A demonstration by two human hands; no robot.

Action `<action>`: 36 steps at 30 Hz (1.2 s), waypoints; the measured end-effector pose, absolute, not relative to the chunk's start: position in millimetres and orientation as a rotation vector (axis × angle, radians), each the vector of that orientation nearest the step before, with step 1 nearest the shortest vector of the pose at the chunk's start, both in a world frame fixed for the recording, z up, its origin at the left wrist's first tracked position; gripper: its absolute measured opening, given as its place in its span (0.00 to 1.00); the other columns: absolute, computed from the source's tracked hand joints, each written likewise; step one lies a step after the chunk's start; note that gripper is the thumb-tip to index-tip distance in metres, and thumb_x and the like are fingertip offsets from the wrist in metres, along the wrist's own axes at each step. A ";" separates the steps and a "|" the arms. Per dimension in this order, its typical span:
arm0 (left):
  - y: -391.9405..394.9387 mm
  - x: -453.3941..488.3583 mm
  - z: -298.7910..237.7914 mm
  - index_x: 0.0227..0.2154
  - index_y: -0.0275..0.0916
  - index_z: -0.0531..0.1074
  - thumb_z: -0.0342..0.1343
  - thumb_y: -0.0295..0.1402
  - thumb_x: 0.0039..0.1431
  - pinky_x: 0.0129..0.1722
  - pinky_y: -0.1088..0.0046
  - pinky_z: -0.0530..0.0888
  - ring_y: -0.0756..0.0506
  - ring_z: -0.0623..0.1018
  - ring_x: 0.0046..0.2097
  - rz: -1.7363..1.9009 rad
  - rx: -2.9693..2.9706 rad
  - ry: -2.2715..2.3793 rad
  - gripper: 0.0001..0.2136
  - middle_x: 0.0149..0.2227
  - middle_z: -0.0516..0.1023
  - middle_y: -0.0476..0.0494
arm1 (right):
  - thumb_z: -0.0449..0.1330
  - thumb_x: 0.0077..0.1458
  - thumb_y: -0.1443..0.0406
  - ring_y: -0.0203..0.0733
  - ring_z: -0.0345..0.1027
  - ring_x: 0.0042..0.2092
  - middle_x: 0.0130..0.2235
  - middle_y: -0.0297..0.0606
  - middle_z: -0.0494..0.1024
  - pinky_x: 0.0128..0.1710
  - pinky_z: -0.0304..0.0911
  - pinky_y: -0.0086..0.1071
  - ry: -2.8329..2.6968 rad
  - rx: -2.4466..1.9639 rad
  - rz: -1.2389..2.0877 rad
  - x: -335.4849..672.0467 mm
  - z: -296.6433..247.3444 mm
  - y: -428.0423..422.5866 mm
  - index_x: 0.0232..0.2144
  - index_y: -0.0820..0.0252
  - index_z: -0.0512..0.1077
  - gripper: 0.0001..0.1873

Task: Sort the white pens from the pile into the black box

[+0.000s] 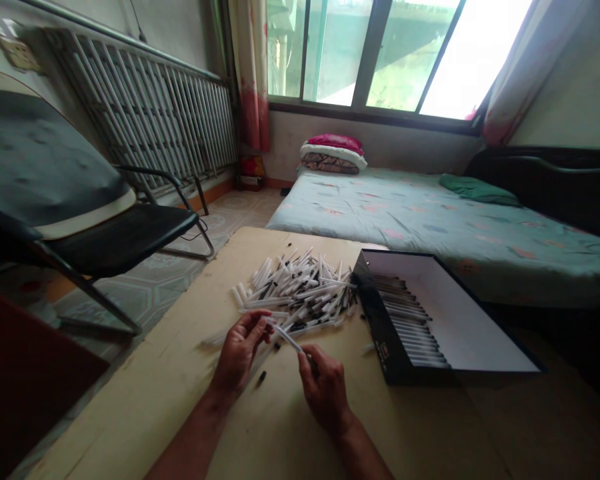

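Pen [287, 338] sits in narrow grip of left hand [239, 353] and right hand [325, 395], near pile of pens [295, 290] on table [180, 373].

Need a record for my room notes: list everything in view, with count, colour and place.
Pens: many, white with black parts, heaped on the table
Table: one, cream, in front of the person
Box: one, black outside, white inside, open on the table, rows of pens inside
Chair: one, black, left of the table
Radiator: one, white, on the left wall
Bed: one, pale green, under the window
Bedding: one bundle, pink and white, at the bed's far end
Window: one, bright, behind the bed
Hands: two, bare, above the table, a white pen between them
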State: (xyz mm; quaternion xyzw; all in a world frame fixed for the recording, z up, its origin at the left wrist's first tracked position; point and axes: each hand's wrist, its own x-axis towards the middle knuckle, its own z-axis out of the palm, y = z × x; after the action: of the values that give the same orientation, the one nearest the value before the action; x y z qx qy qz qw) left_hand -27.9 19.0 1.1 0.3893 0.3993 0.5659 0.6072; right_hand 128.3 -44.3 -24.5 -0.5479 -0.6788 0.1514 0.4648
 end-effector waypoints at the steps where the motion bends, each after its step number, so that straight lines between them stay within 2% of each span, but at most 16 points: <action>1: 19.0 -28.2 0.8 0.36 0.36 0.73 0.61 0.34 0.49 0.31 0.77 0.69 0.51 0.73 0.30 1.304 0.916 0.932 0.11 0.29 0.77 0.47 | 0.49 0.60 0.65 0.31 0.64 0.25 0.25 0.33 0.72 0.28 0.55 0.23 -1.673 -1.345 0.365 128.4 -24.1 -44.1 0.31 0.60 0.71 0.11; 6: 19.8 -31.9 1.2 0.39 0.36 0.73 0.61 0.34 0.50 0.31 0.77 0.69 0.52 0.71 0.29 1.331 0.939 0.972 0.13 0.28 0.75 0.48 | 0.49 0.60 0.65 0.32 0.65 0.25 0.25 0.34 0.73 0.28 0.56 0.24 -1.647 -1.366 0.347 129.5 -21.9 -44.3 0.31 0.60 0.71 0.12; 18: 19.6 -32.5 -0.1 0.38 0.36 0.74 0.59 0.35 0.52 0.30 0.76 0.68 0.51 0.69 0.27 1.216 1.172 0.999 0.11 0.25 0.72 0.50 | 0.49 0.60 0.65 0.32 0.64 0.24 0.24 0.33 0.71 0.27 0.55 0.24 -1.702 -1.368 0.348 128.4 -23.4 -44.9 0.31 0.61 0.71 0.12; 20: 18.9 -31.1 0.6 0.37 0.35 0.74 0.59 0.35 0.52 0.31 0.75 0.70 0.51 0.72 0.28 1.200 1.155 0.986 0.11 0.28 0.75 0.48 | 0.49 0.60 0.65 0.33 0.65 0.25 0.24 0.34 0.72 0.28 0.55 0.24 -1.720 -1.364 0.344 127.8 -25.3 -45.0 0.32 0.61 0.70 0.11; 24: 16.8 -24.4 -2.8 0.34 0.36 0.71 0.58 0.37 0.53 0.41 0.67 0.73 0.45 0.78 0.37 1.236 0.983 0.884 0.10 0.36 0.79 0.42 | 0.47 0.62 0.66 0.35 0.68 0.28 0.26 0.36 0.73 0.30 0.55 0.24 -1.784 -1.376 0.325 125.0 -28.1 -44.8 0.34 0.60 0.69 0.11; 27: 14.8 -17.6 -7.0 0.33 0.38 0.66 0.58 0.38 0.53 0.42 0.63 0.73 0.44 0.79 0.37 1.233 0.852 0.822 0.10 0.33 0.80 0.44 | 0.46 0.62 0.66 0.37 0.69 0.28 0.26 0.36 0.73 0.29 0.54 0.25 -1.847 -1.430 0.246 121.5 -28.0 -45.3 0.32 0.60 0.68 0.12; 31: 13.1 -11.7 -9.7 0.35 0.39 0.66 0.58 0.40 0.53 0.39 0.65 0.74 0.44 0.80 0.33 1.220 0.877 0.850 0.12 0.30 0.80 0.45 | 0.45 0.63 0.66 0.37 0.68 0.26 0.25 0.37 0.72 0.27 0.52 0.27 -1.875 -1.471 0.167 115.8 -28.0 -47.6 0.30 0.60 0.67 0.14; 36: 12.7 -8.4 -11.9 0.36 0.38 0.68 0.56 0.41 0.54 0.38 0.66 0.74 0.45 0.79 0.32 1.271 0.945 0.893 0.12 0.28 0.79 0.46 | 0.44 0.63 0.65 0.36 0.66 0.24 0.23 0.35 0.71 0.26 0.52 0.26 -1.730 -1.437 0.357 108.2 -27.6 -50.5 0.29 0.59 0.67 0.15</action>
State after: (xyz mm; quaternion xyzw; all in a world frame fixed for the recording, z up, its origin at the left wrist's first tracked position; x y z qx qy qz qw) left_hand -8.4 12.7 -11.9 0.4102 0.3876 0.5514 0.6144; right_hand 108.2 -50.5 -27.6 -0.5730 -0.6900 0.1423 0.4187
